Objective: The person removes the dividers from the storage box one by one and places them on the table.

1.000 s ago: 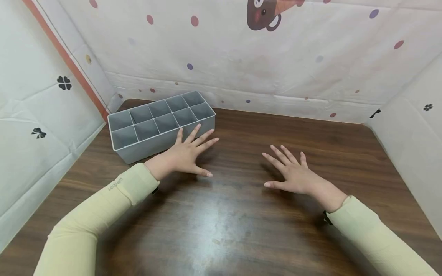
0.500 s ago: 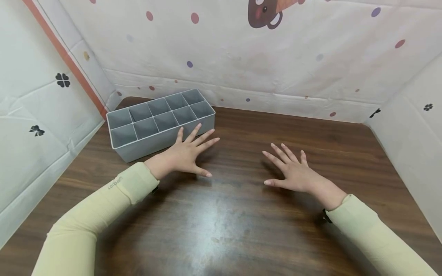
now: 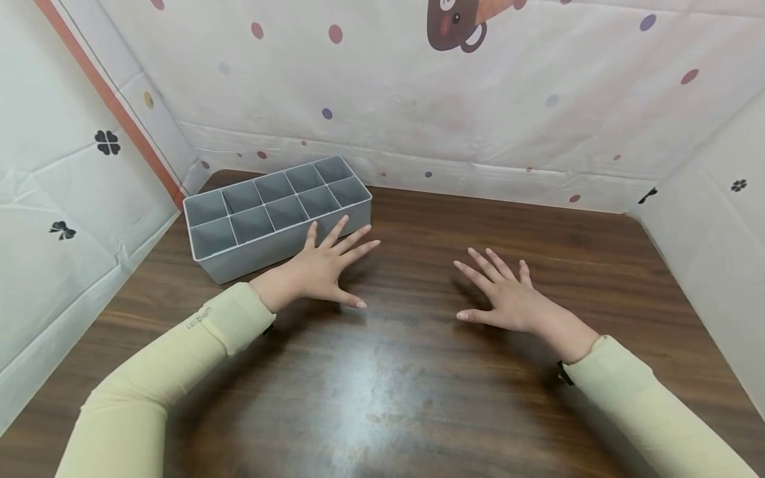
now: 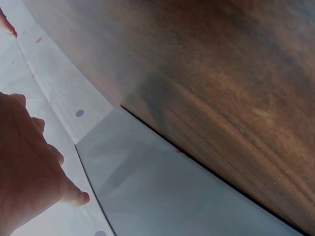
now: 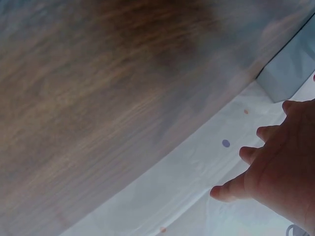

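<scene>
A grey divided storage box (image 3: 269, 249) with two rows of square compartments stands at the back left of the table. Its compartments look bare inside. My left hand (image 3: 323, 271) hovers palm down in front of the box, fingers spread, fingertips overlapping the box's front wall in the head view. To the right, my right hand (image 3: 508, 302) is held over the table with its fingers spread as well, holding nothing. In the left wrist view the box's smooth side (image 4: 162, 187) lies beside the left hand (image 4: 29, 162). The right wrist view shows the right hand (image 5: 280, 167) from its palm side.
The dark wood-grain table (image 3: 412, 372) reflects a bright glare near its front. White patterned sheeting (image 3: 478, 126) with coloured dots walls it at the back, and similar sheets stand at the left (image 3: 54, 179) and right (image 3: 717, 219).
Both hands keep their places and spread fingers, and the box stays put. Only a slight shift of the head view shows.
</scene>
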Available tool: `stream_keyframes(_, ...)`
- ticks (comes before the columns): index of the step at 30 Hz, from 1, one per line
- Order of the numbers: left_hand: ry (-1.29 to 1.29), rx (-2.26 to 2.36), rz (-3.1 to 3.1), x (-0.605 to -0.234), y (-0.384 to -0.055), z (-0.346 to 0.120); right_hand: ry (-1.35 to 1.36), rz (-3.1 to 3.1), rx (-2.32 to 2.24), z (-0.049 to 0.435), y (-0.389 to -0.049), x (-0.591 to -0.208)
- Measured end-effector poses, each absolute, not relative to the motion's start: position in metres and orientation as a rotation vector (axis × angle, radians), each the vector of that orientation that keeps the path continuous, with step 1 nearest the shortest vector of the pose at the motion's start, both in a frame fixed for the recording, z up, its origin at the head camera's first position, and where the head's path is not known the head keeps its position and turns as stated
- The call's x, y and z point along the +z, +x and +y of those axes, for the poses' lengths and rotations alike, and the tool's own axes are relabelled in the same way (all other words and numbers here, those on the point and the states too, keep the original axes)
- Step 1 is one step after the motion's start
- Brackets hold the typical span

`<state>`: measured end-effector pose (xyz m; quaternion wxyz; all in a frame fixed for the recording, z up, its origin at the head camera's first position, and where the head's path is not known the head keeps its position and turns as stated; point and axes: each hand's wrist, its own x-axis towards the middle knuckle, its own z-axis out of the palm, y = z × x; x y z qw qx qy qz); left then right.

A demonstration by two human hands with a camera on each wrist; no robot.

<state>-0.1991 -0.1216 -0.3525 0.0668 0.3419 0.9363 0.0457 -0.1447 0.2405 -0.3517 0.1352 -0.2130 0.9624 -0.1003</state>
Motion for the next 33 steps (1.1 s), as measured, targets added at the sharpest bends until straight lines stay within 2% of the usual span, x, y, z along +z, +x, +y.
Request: stream_keyframes(33,1.016,0.193,2.81,-0.3496,-0.1975,-0.1285,-0.621,2.785,-0.294,0.241,-0.1512,-0.3485)
